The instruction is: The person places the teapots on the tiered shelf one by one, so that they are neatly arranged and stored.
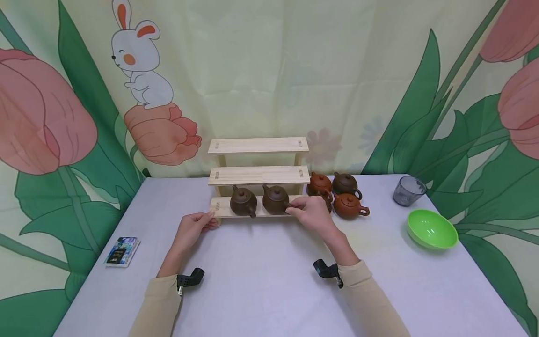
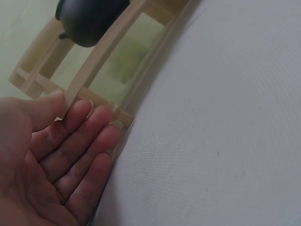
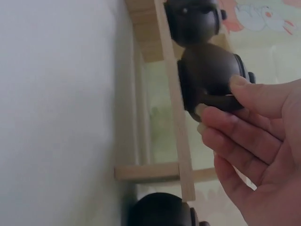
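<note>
Two pots (image 1: 243,202) up on the bottom shelf (image 1: 220,207) mid-frame, right fingers (image 3: 244,135) pinching one's handle (image 3: 221,102), left fingers (image 2: 75,142) gripping that shelf, and more pots (image 1: 348,207) right of centre apparently left to shelve!

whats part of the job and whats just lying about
In the job:
wooden rack, gripped by left hand
dark teapot, pinched by right hand
second shelved teapot
probably the teapots at right

Apparently lying about:
green bowl
grey cup
small pack

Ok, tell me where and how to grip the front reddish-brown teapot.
Likely best to pinch the reddish-brown teapot by its loop handle, coming from the right: the handle juts that way, away from the other teapots, with room for fingers.
</note>
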`<action>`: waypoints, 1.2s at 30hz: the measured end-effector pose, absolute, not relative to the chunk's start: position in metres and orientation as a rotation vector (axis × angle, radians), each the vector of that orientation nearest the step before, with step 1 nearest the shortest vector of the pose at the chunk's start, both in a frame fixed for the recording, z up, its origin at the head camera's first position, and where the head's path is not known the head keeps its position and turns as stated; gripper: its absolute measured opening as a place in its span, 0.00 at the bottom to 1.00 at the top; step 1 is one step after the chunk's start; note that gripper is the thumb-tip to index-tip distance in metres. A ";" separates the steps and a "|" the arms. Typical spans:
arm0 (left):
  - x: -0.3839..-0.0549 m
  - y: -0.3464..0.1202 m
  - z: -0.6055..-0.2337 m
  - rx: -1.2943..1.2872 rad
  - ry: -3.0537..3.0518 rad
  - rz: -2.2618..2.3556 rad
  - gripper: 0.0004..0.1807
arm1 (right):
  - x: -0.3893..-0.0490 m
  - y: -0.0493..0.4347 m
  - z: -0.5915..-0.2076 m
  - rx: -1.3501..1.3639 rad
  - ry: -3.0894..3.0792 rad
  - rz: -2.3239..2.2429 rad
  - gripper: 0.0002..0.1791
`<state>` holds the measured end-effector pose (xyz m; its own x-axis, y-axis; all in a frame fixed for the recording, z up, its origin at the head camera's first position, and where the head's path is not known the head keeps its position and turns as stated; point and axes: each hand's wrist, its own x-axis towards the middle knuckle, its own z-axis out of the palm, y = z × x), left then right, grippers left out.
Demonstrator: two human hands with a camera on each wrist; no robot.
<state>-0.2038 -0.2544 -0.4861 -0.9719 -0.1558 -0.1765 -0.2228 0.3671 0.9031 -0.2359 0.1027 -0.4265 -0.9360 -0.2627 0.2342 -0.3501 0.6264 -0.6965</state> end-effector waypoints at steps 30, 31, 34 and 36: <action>-0.205 -0.254 -0.488 -0.397 2.551 1.675 0.25 | -0.227 0.103 -0.417 0.558 -2.856 1.247 0.05; -0.205 -0.254 -0.488 -0.395 2.551 1.676 0.25 | -0.227 0.106 -0.416 0.545 -2.864 1.242 0.05; -0.205 -0.254 -0.488 -0.388 2.553 1.683 0.25 | -0.229 0.117 -0.413 0.490 -2.888 1.257 0.06; -0.205 -0.254 -0.488 -0.382 2.555 1.683 0.24 | -0.230 0.125 -0.412 0.449 -2.903 1.261 0.06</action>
<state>-0.2049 -0.2537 -0.4885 -0.9677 -0.1731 -0.1832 -0.2366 0.3740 0.8967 -0.2302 0.1250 -0.4124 -0.9591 -0.2764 0.0609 -0.2331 0.6496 -0.7236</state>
